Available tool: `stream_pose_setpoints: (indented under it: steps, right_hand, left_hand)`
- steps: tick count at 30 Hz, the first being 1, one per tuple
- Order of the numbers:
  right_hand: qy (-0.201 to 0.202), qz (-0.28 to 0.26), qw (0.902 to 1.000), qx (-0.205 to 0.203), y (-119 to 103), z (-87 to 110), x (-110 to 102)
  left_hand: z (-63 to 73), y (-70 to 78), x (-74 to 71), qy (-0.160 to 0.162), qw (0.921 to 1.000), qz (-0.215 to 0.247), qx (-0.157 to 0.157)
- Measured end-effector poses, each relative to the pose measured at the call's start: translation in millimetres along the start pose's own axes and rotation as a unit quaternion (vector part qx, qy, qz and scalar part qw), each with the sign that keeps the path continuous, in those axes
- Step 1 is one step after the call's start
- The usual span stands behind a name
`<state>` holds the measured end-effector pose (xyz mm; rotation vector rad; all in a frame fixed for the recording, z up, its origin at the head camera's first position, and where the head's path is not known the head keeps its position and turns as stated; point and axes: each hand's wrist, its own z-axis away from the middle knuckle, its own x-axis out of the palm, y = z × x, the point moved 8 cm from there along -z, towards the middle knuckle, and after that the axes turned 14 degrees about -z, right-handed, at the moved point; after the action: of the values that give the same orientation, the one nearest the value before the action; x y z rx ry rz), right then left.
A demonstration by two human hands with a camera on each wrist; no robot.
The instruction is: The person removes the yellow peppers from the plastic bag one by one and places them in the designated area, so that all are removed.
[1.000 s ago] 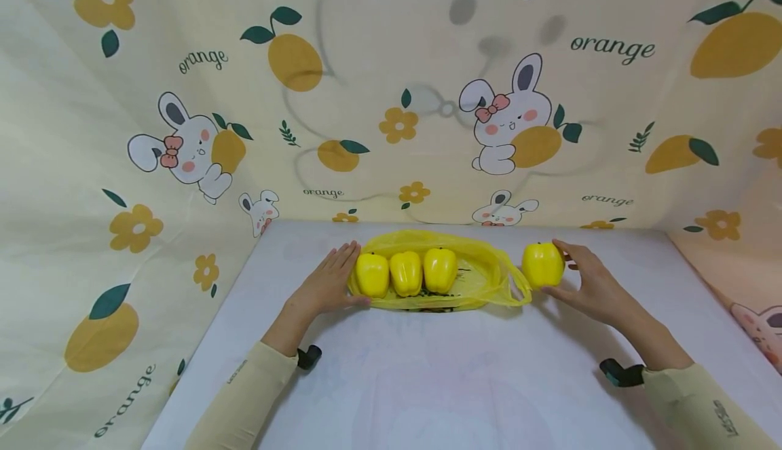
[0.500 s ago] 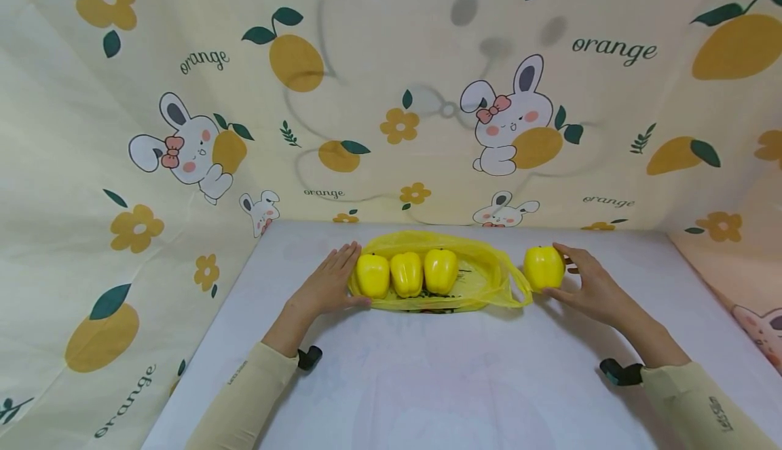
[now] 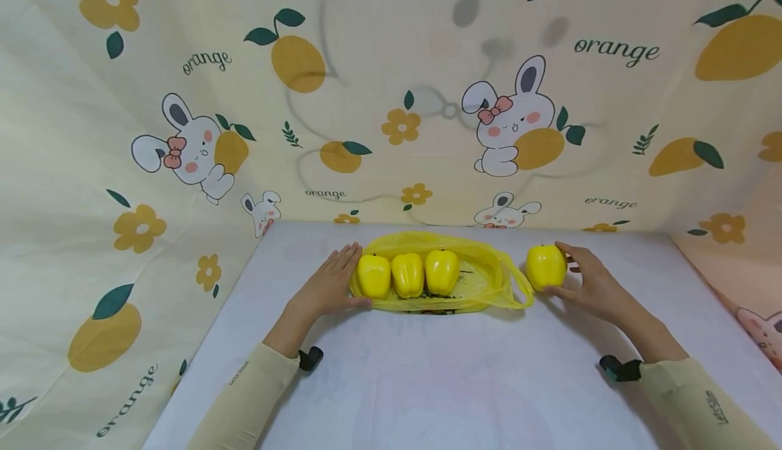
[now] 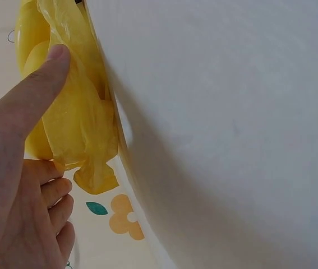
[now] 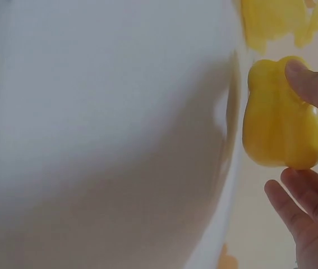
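Three yellow bell peppers [image 3: 408,275] stand in a row in the left part of a thin yellow plastic bag [image 3: 476,287] spread on the table. At the bag's left end lies my left hand [image 3: 330,280], its fingers straight against that side. In the left wrist view the thumb of this hand [image 4: 18,112] lies on the bag film [image 4: 80,123], with a pepper showing behind. Right of the bag's handles, my right hand [image 3: 589,284] holds a fourth-like yellow bell pepper [image 3: 546,267] from its right side. The right wrist view shows the thumb on this pepper [image 5: 285,123] and fingertips at its far side.
The white table [image 3: 415,375] stretches toward the front. A printed cloth [image 3: 366,43] with rabbits and oranges hangs behind and along both sides. The bag's loop handle [image 3: 520,290] reaches close to the pepper on the right.
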<state>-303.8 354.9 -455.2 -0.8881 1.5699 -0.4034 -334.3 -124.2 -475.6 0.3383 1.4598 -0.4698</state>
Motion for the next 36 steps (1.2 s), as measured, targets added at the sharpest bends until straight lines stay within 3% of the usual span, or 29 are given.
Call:
stream_pose_setpoints:
  steps: [10, 23, 36]
  right_hand:
    - [-0.004, 0.002, 1.0, -0.002, 7.0, -0.6, 0.4]
    - [-0.034, -0.008, 0.9984, 0.044, 15.5, -1.2, 2.2]
    - [-0.012, 0.001, 0.9999, 0.006, 5.6, 2.1, -5.8]
  left_hand:
    - [0.4, 1.4, 0.1, -0.001, 0.9999, -0.011, 0.002]
    - [0.5, 0.8, 0.9, -0.004, 0.9999, -0.004, -0.009]
    - [0.9, 2.2, -1.1, -0.002, 1.0, -0.007, -0.003]
